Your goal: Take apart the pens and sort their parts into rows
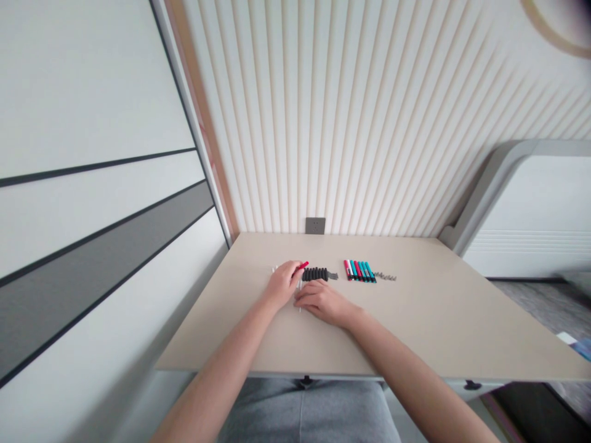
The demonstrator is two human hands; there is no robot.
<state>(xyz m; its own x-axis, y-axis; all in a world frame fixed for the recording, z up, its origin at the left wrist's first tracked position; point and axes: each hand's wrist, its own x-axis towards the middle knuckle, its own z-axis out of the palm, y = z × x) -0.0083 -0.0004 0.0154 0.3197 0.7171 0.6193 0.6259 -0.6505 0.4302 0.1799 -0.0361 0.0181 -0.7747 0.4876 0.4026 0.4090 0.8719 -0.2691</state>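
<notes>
My left hand [281, 285] is closed around a slim red pen part [302, 266], its tip pointing up and to the right. Just right of it, my right hand [324, 301] rests low over the table, fingers together and fingertips pressed on a thin white stick [300, 285]. Beyond the hands lies a row of black ribbed cylinders [316, 274], with thin grey pieces [333, 276] at its right end. More white bits [275, 269] show partly behind my left hand.
Several pens [360, 271] in red, white and teal lie side by side at the back right. Small dark coiled pieces [386, 277] lie beside them. The beige table [415, 332] meets a ribbed wall with a socket [315, 226]; a white panel [198, 271] borders its left.
</notes>
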